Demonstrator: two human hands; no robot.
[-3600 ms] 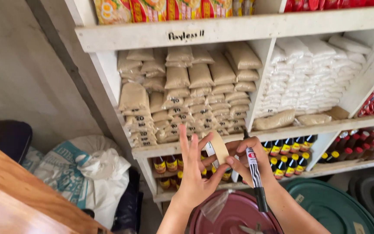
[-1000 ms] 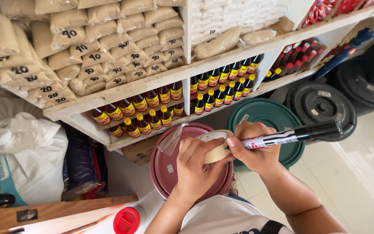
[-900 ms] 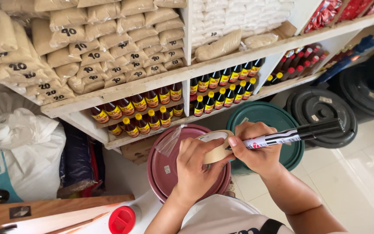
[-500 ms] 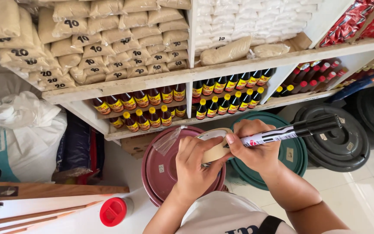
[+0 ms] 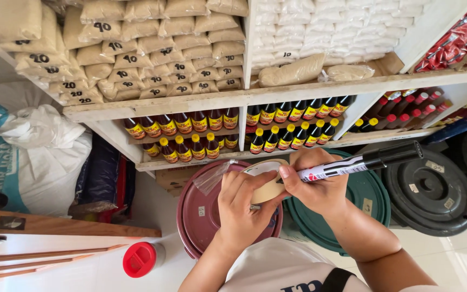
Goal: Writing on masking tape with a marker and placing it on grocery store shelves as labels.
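Both hands are working over the maroon bucket lid [image 5: 204,216], below the bottle shelf [image 5: 190,138]. L hand [image 5: 241,208] is gripping the masking tape roll [image 5: 266,181] w/ curled fingers. R hand [image 5: 317,186] is pinching the roll's edge, black marker [image 5: 363,162] tucked across its fingers. Green lid [image 5: 368,197] is sitting just right of the maroon one.

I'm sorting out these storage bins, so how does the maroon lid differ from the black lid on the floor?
The maroon lid is reddish and partly hidden behind the left hand with the tape roll; the black lid is dark and lies in open view, far right. The maroon one looks smooth, the black one has a raised round centre. Both are round with a small label.
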